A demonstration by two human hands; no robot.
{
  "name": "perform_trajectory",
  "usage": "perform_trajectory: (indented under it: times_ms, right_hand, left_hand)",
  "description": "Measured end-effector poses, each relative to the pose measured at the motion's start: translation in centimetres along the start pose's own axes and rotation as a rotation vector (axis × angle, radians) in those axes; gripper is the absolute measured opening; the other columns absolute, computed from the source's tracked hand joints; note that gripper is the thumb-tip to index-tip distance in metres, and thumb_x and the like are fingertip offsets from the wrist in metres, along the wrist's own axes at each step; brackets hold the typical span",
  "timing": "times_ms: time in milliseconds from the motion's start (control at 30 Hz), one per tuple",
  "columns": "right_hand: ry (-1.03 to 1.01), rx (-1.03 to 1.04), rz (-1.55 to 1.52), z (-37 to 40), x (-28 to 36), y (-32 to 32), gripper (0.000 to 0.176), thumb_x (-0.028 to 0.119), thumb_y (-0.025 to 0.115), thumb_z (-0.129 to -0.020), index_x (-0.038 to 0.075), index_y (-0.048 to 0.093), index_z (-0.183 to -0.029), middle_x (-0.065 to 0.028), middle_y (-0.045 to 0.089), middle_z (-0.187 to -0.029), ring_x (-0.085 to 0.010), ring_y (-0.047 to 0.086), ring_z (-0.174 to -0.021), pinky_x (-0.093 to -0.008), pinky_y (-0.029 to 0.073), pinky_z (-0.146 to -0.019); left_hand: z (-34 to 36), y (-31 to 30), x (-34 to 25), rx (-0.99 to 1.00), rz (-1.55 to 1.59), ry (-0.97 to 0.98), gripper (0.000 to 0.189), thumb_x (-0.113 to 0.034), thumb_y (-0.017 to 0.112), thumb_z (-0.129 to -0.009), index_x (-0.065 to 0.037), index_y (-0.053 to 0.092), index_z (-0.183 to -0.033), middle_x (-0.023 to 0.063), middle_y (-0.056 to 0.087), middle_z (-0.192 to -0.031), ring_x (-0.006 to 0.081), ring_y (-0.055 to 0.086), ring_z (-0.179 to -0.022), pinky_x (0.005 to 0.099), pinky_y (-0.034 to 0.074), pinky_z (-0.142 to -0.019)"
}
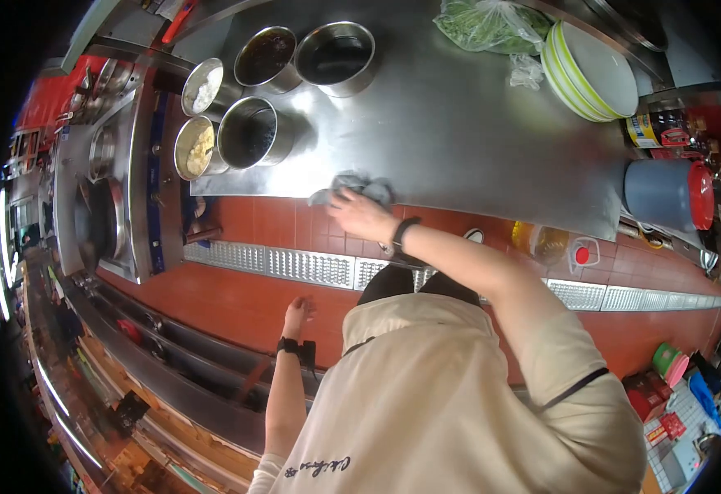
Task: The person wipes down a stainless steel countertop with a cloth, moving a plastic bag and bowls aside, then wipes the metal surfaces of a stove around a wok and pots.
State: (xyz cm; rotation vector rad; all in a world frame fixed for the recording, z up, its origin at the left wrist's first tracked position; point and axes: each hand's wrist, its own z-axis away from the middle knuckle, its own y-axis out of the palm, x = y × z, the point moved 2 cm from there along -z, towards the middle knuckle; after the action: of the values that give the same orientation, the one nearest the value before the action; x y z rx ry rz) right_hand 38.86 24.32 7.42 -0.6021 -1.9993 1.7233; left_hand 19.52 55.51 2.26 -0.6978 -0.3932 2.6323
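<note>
My right hand [362,214] is closed on a grey cloth [369,186], which lies bunched at the front edge of the steel table [443,140]. My left hand [298,314] hangs low at my side over the floor, holding nothing, its fingers loosely bent and apart. Beyond the cloth stand steel pots with dark contents: a near pot [282,148], a far left pot [282,78] and a far right pot [356,81]. To their left are a bowl of white stuff [206,89] and a bowl of pale yellow stuff [199,152].
Stacked green-rimmed white plates [595,70] and a plastic bag of greens [492,29] sit at the table's far right. A dark bucket with a red lid [665,193] stands at the right end. Left is a stove with a wok [93,218]. A metal drain grate [307,267] crosses the floor.
</note>
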Motion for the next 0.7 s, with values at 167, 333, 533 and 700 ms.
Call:
perform_trajectory:
  times_ms: [167, 333, 533, 700]
  right_hand:
    - [0.124, -0.013, 0.024, 16.8, -3.0, -3.2, 0.021, 0.016, 0.059, -0.079, 0.009, 0.074, -0.092, -0.0026, 0.061, -0.118, -0.0266, 0.044, -0.13, -0.044, 0.037, -0.108]
    - [0.29, 0.177, 0.074, 38.0, -5.3, -6.6, 0.032, 0.011, 0.054, -0.086, 0.003, 0.066, -0.114, -0.0085, 0.055, -0.133, -0.0329, 0.041, -0.135, -0.0481, 0.037, -0.109]
    - [1.052, 0.337, 0.042, 54.1, -5.4, -12.1, 0.028, 0.009, 0.063, -0.078, 0.007, 0.067, -0.106, -0.0074, 0.058, -0.128, -0.0312, 0.048, -0.125, -0.047, 0.04, -0.105]
    - [1.382, -0.255, -0.068, 59.6, -9.2, -16.0, 0.033, 0.007, 0.063, -0.079, 0.008, 0.065, -0.111, -0.0073, 0.056, -0.133, -0.0334, 0.048, -0.123, -0.0446, 0.04, -0.105]
  left_hand:
    - [-3.1, 4.6, -2.5, 0.127, 0.012, 0.009, 0.031, -0.017, 0.044, -0.098, -0.008, 0.063, -0.121, 0.0067, 0.072, -0.098, 0.0147, 0.068, -0.077, 0.0294, 0.054, -0.063]
    - [-5.7, 10.0, -8.5, 0.198, -0.133, 0.115, 0.032, -0.011, 0.045, -0.094, -0.007, 0.062, -0.12, 0.0064, 0.071, -0.093, 0.0144, 0.067, -0.076, 0.0287, 0.052, -0.06]
    - [-5.0, 15.7, -16.6, 0.24, -0.224, 0.269, 0.032, -0.009, 0.044, -0.094, -0.005, 0.062, -0.12, 0.0114, 0.07, -0.096, 0.0168, 0.068, -0.076, 0.03, 0.053, -0.061]
    - [-3.6, 19.1, -20.5, 0.242, -0.262, 0.295, 0.032, -0.007, 0.043, -0.094, -0.004, 0.063, -0.119, 0.0119, 0.071, -0.094, 0.0171, 0.068, -0.074, 0.0289, 0.054, -0.061]
